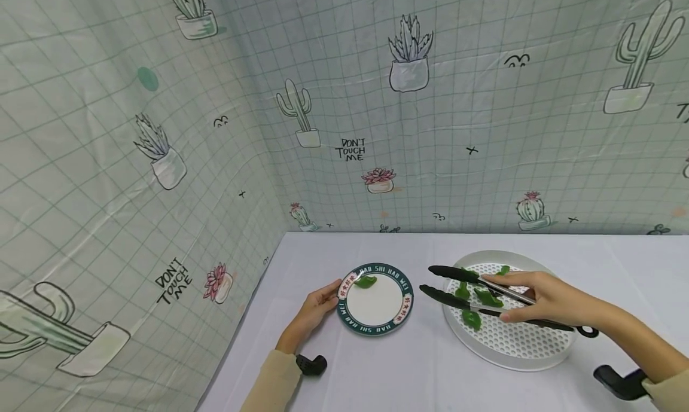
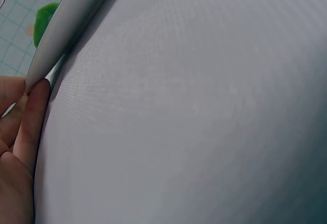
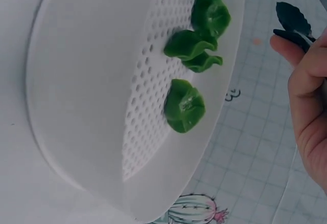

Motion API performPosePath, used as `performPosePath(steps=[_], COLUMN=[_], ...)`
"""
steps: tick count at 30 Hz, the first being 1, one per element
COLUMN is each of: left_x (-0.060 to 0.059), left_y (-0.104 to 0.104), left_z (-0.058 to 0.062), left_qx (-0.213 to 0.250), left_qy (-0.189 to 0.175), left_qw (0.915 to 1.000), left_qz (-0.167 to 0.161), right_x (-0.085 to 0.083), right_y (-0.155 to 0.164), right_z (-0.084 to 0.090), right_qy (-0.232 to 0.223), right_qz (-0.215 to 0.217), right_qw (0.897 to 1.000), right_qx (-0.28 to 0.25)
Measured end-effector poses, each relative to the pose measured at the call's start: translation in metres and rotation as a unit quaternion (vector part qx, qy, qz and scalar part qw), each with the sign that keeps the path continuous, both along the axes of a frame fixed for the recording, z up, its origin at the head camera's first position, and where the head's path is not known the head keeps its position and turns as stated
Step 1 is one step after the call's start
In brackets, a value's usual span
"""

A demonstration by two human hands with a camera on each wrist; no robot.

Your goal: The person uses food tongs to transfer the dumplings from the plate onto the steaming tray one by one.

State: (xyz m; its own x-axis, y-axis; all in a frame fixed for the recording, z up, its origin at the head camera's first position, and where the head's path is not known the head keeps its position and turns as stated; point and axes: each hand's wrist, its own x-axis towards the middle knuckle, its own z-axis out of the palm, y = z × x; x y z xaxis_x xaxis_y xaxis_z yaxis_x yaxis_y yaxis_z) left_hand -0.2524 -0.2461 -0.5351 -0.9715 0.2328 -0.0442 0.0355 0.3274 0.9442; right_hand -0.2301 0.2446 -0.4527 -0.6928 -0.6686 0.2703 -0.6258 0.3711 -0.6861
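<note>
Your right hand (image 1: 543, 298) is gripping open tongs (image 1: 473, 289) over the strainer tray (image 1: 517, 352); left hand (image 1: 317, 307) fingertips are steadying the plate (image 1: 377, 328) at nine o'clock. A loose pinch could be dropping a green dumpling (image 1: 471, 319) (slippery-looking) onto the cloth.

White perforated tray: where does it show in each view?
Head: white perforated tray lower right on the table, under the tongs in the right hand.
Left wrist: not in it; only a plate edge.
Right wrist: fills left and centre, tilted.
Shared landmark: green dumplings in the tray.
</note>
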Motion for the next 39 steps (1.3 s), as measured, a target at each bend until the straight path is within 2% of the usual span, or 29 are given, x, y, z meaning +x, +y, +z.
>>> performPosePath(steps=[6, 15, 19, 24, 32, 39], left_x=[-0.002, -0.004, -0.003, -0.001, -0.002, -0.001], left_y=[0.0, 0.0, 0.001, 0.001, -0.001, 0.0], left_z=[-0.003, -0.003, -0.001, 0.0, -0.001, 0.0], left_qx=[0.004, 0.007, 0.009, 0.009, 0.008, 0.005], left_qy=[-0.006, -0.015, -0.014, -0.014, -0.014, -0.013], left_qw=[1.0, 0.9999, 0.9999, 0.9998, 0.9999, 0.9999], left_qz=[-0.001, 0.002, 0.005, 0.007, 0.005, 0.007], right_x=[-0.021, -0.05, -0.063, -0.078, -0.096, -0.105], right_y=[-0.022, -0.055, -0.067, -0.081, -0.103, -0.117], right_z=[0.011, 0.02, 0.02, 0.019, 0.01, 0.004], right_qy=[0.026, -0.023, -0.059, -0.089, -0.094, -0.102], right_qz=[0.019, 0.067, 0.089, 0.11, 0.132, 0.124], right_qw=[0.998, 0.994, 0.99, 0.987, 0.982, 0.979], right_qx=[0.048, 0.078, 0.088, 0.082, 0.093, 0.124])
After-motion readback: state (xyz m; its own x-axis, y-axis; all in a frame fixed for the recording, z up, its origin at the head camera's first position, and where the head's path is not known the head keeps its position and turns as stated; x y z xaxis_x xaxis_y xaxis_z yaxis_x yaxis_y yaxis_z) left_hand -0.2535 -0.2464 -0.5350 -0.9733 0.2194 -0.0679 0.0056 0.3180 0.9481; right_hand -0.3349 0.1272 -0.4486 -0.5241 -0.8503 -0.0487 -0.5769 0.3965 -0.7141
